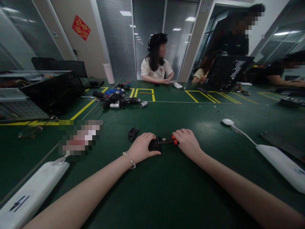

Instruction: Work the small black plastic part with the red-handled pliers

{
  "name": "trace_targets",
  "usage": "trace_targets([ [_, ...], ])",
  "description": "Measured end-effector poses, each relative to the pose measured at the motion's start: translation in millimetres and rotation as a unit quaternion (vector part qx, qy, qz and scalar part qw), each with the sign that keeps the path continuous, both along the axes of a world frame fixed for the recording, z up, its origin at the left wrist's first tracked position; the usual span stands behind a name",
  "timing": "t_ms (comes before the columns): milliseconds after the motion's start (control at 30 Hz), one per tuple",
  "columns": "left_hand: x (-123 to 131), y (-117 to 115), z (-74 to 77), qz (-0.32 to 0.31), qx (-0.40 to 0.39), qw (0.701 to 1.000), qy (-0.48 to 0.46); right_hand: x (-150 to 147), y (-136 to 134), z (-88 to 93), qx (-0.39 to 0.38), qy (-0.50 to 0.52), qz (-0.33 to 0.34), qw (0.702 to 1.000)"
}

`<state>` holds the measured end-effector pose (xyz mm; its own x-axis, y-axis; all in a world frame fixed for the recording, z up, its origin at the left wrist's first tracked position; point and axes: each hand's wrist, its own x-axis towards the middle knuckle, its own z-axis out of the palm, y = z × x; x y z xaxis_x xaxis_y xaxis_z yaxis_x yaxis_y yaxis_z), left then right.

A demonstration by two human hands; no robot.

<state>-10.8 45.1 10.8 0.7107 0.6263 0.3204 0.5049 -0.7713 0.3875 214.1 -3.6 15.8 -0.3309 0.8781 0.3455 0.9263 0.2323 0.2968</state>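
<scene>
My left hand [141, 148] is closed around a small black part [154, 144], pressing it near the green tabletop. In my right hand [188, 141] is a pair of red-handled pliers [175, 140], its jaws pointing left and reaching the edge of the black part. Whether the jaws grip anything is too small to tell. Just beyond my left hand lies another black piece [132, 133], ribbed along its side. My fingers partly hide the part and the plier handles.
White power banks [35, 190] [278, 165] flank my forearms, the right one with a cable. A heap of tools and cables [116, 99] lies farther back, left of centre. Black computer cases [54, 92] stand behind at the left. A person [157, 63] sits across the table.
</scene>
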Motion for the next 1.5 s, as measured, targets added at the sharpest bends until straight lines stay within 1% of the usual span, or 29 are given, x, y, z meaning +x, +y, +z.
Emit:
trace_targets([
  [167, -0.3, 0.2, -0.1, 0.001, 0.001, 1.000, 0.004, 0.7, -0.7, 0.9, 0.003, -0.001, 0.006, 1.000],
  [400, 0.2, 0.1, 0.9, 0.001, -0.001, 1.000, 0.009, 1.6, 1.6, 0.1, -0.033, 0.006, -0.002, 0.999],
  [533, 0.2, 0.1, 0.6, 0.001, 0.002, 1.000, 0.008, 0.8, 1.8, 1.6, -0.042, 0.005, 0.000, 0.999],
  [1067, -0.2, 0.7, -1.8, -0.003, 0.017, 1.000, 0.009, 1.8, 2.0, 0.8, -0.003, -0.010, 0.014, 1.000],
  [1500, -0.1, 0.4, -0.3, 0.000, 0.012, 1.000, 0.012, 2.1, 4.9, 2.4, -0.050, 0.023, 0.016, 0.998],
])
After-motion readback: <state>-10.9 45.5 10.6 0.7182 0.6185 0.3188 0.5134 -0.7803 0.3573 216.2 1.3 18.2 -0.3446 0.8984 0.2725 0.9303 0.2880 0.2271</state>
